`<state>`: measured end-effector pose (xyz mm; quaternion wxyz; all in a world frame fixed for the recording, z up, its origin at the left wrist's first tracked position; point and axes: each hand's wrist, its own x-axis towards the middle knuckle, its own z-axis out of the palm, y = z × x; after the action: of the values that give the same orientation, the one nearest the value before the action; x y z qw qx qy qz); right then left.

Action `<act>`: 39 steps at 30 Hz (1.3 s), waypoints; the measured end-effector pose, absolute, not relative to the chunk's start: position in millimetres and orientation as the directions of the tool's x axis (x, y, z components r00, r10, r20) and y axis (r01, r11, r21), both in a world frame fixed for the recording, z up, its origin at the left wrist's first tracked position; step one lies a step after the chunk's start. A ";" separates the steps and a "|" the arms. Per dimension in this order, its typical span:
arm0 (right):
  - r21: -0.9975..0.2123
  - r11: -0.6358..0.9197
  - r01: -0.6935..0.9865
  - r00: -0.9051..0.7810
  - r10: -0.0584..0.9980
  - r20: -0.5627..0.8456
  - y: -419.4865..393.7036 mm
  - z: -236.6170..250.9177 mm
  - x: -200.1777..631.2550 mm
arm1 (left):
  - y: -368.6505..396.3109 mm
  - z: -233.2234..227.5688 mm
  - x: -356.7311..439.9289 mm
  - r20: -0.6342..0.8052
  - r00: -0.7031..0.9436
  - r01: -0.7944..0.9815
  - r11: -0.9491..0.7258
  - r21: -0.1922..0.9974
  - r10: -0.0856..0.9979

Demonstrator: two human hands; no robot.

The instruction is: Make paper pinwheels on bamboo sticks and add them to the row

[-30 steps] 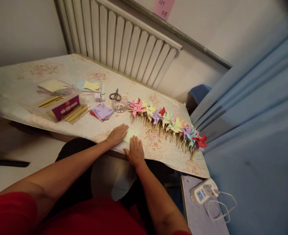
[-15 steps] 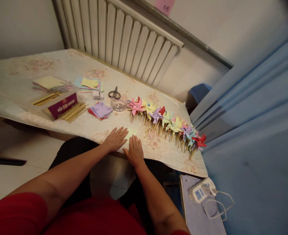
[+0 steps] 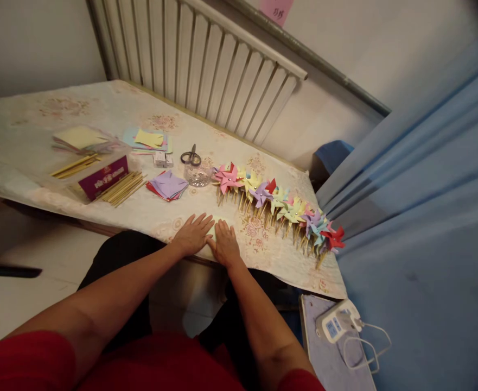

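Near the table's front edge my left hand (image 3: 192,234) lies flat with its fingers stretched out. Beside it my right hand (image 3: 225,243) also rests flat, its thumb close to the left fingers. Under and between them is a pale yellow-green paper sheet (image 3: 218,220), mostly covered by the hands. Just beyond on the left lies a stack of cut paper squares (image 3: 167,185), purple on top with red below. Behind that stands a clear dish of small shiny pieces (image 3: 198,176). A row of paper pinwheels (image 3: 279,196) on sticks runs off to the right.
Scissors (image 3: 191,156), small boxes (image 3: 163,159) and coloured paper (image 3: 148,139) lie toward the back. At left are wooden sticks (image 3: 123,189) and a purple-labelled package (image 3: 103,178). A radiator (image 3: 206,70) stands behind the table, a blue curtain (image 3: 418,217) at right, a power strip (image 3: 338,321) below.
My hands have come slightly closer together over the pale sheet, and less of it shows. The whole view has shifted a little; the other things rest where they were.
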<state>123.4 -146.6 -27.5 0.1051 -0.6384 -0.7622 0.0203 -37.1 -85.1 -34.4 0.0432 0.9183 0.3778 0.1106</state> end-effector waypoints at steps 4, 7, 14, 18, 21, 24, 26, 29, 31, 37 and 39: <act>-0.153 0.173 0.973 -0.153 0.979 0.136 -140.7 -30.2 129.5 | -85.7 -32.5 -37.9 0.169 0.693 0.680 -0.714 0.169 0.701; -0.133 0.182 0.974 -0.163 0.976 0.143 -140.5 -31.9 131.8 | -85.8 -31.7 -37.5 0.159 0.691 0.684 -0.709 0.171 0.705; -0.062 0.249 0.966 -0.239 0.961 0.138 -158.9 -35.7 136.0 | -85.0 -32.5 -36.6 0.175 0.686 0.679 -0.708 0.194 0.706; -0.056 0.237 0.970 -0.227 0.963 0.145 -174.5 -37.0 136.5 | -83.8 -34.7 -36.4 0.171 0.684 0.680 -0.705 0.200 0.709; -0.059 0.225 0.973 -0.213 0.964 0.160 -186.0 -38.8 135.6 | -82.7 -35.5 -38.4 0.157 0.683 0.686 -0.700 0.198 0.714; -0.065 0.224 0.972 -0.211 0.963 0.170 -197.9 -41.1 135.1 | -80.4 -36.0 -43.0 0.159 0.677 0.689 -0.695 0.206 0.719; -0.077 0.228 0.971 -0.213 0.962 0.170 -206.0 -42.1 135.4 | -78.5 -36.4 -46.4 0.165 0.674 0.689 -0.693 0.211 0.720; -0.125 0.208 0.970 -0.189 0.970 0.151 -215.7 -40.7 136.2 | -76.4 -37.1 -49.5 0.163 0.670 0.696 -0.689 0.205 0.725; -0.174 0.174 0.969 -0.148 0.977 0.155 -217.1 -36.6 135.3 | -76.1 -37.1 -49.9 0.163 0.669 0.697 -0.688 0.204 0.725; -0.212 0.266 0.941 -0.217 0.949 0.228 -184.3 -21.6 116.2 | -79.9 -31.8 -49.2 0.146 0.666 0.704 -0.681 0.201 0.731; -0.200 0.300 0.933 -0.261 0.945 0.199 -168.8 -22.5 110.4 | -80.9 -30.4 -49.5 0.144 0.669 0.701 -0.683 0.204 0.730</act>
<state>110.4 -168.8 -22.5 0.1409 -0.5913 -0.7937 0.0212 -49.5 -80.9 -30.4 0.0656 0.9110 0.3927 0.1074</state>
